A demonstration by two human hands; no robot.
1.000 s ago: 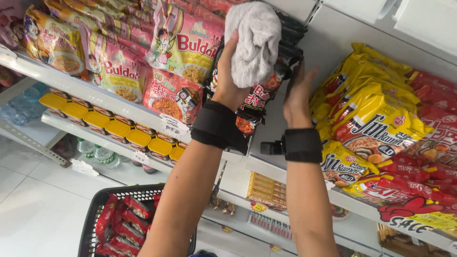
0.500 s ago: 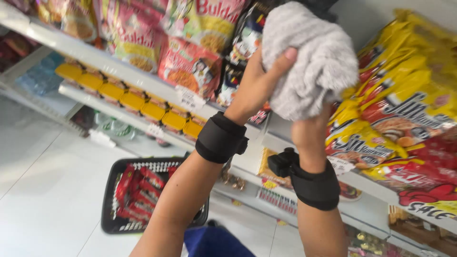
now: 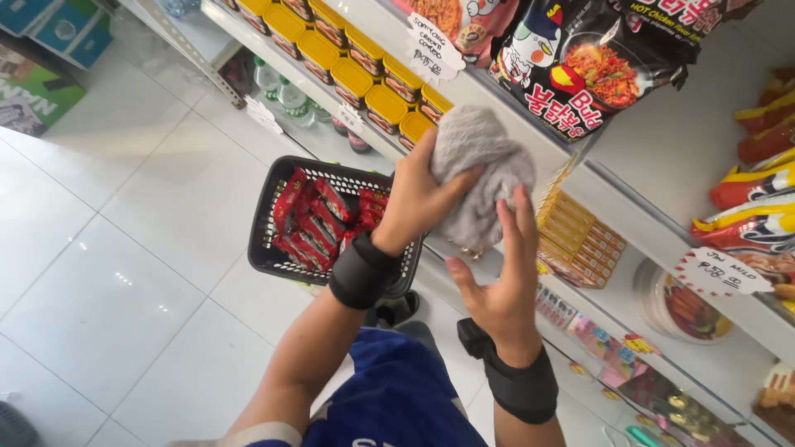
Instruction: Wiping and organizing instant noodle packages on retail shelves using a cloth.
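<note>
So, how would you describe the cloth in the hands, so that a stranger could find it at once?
Start at the white shelf unit on the right. In front of its edge, above the black basket, the left hand grips a crumpled grey cloth. It is the only soft, plain thing among glossy packets.

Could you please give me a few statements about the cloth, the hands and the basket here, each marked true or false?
1. The left hand has its grip closed on a bunched grey cloth. True.
2. The right hand is clenched in a fist. False: its fingers are spread open, touching the cloth from below.
3. The black basket on the floor holds red packets. True.
4. The basket stands on a shelf. False: it stands on the white tiled floor.
5. Yellow-lidded tubs line a shelf above the basket. True.
</note>
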